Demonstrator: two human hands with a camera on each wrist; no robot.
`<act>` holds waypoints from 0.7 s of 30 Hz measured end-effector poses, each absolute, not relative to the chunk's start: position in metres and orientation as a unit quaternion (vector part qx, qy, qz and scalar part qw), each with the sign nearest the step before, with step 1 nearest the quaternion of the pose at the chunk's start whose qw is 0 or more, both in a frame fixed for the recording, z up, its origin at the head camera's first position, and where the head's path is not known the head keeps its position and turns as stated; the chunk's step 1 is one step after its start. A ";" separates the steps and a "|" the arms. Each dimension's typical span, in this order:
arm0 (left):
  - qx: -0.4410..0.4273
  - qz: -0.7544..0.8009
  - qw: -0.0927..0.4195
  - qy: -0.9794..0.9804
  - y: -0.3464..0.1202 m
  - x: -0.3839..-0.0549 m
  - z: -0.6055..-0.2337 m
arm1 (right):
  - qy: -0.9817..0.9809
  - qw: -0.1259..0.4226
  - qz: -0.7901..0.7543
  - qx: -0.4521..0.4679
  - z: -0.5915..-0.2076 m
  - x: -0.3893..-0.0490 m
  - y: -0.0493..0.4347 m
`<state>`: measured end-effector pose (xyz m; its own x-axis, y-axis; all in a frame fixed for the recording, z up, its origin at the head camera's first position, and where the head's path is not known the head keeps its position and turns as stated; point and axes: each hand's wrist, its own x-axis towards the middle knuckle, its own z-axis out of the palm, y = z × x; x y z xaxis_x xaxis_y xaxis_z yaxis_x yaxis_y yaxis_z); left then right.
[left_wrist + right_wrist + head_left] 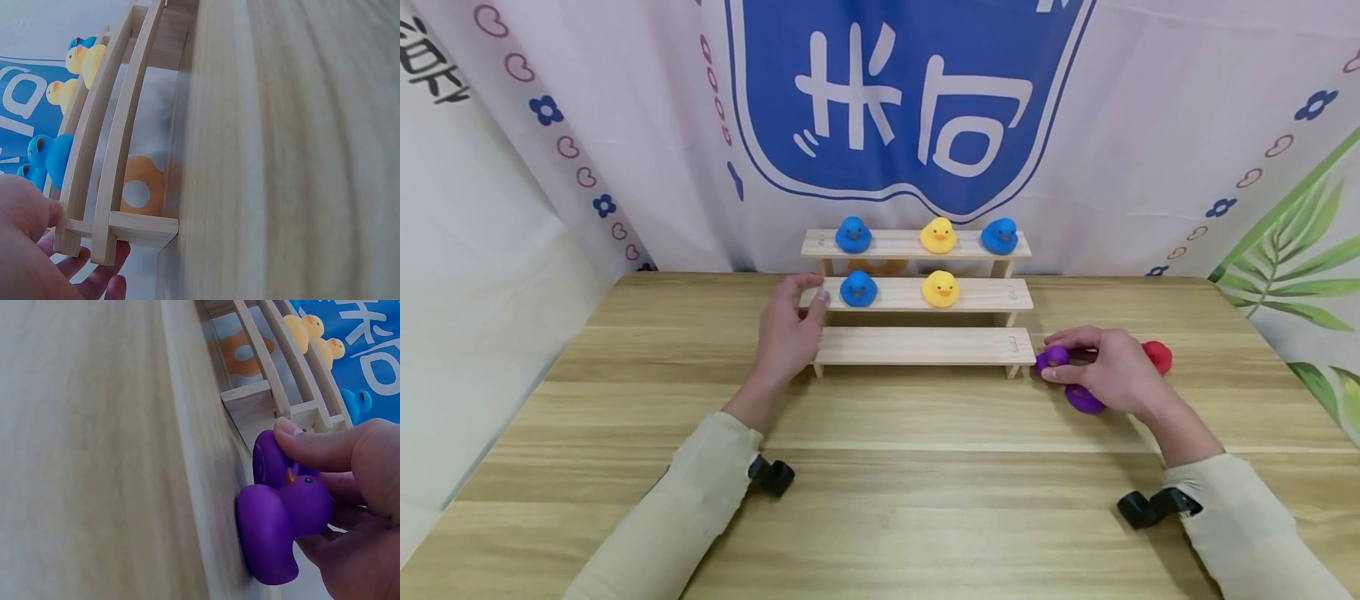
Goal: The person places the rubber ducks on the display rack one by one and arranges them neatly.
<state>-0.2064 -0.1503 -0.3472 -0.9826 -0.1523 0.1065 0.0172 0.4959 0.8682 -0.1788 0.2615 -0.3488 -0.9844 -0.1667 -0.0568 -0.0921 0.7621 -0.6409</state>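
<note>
1. From here, the right hand (pixel 1112 367) pinches a purple rubber duck (pixel 1057 356), just beside the wooden rack's (pixel 992 295) right end; its long axis is hard to tell behind the fingers.
2. That forearm angles inward, palm facing the rack.
3. The left hand (pixel 790 329), farther from the duck, grips the rack's left end.

- Looks like a staged recording booth.
- Behind the tiered stand (pixel 917 345): a printed curtain (pixel 655 108) bearing a blue emblem (pixel 850 171) with white characters (pixel 856 87).
- Left of the stand: a white sheet (pixel 475 250) with dark lettering (pixel 430 65).
- Right of the stand: a leaf-printed panel (pixel 1311 287).
- Beneath the stand: a wood-grain table (pixel 887 508).
- Nearer than the stand: two black wrist cameras (pixel 775 477).
</note>
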 end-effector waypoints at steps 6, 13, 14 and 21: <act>0.039 -0.500 0.085 -0.861 -0.151 -0.206 -0.347 | 0.932 0.056 -0.353 -0.063 -0.346 -0.178 0.262; 0.036 -0.501 0.087 -0.860 -0.151 -0.206 -0.349 | 0.929 0.061 -0.359 -0.060 -0.344 -0.177 0.263; 0.035 -0.500 0.087 -0.861 -0.151 -0.206 -0.349 | 0.929 0.062 -0.361 -0.058 -0.344 -0.177 0.263; 0.036 -0.497 0.088 -0.863 -0.150 -0.207 -0.349 | 0.928 0.051 -0.365 -0.057 -0.342 -0.177 0.263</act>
<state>-0.2070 -0.1499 -0.3491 -0.9819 -0.1492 0.1165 0.0258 0.5040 0.8633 -0.1772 0.2630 -0.3418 -0.9883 -0.1431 -0.0535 -0.0684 0.7274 -0.6828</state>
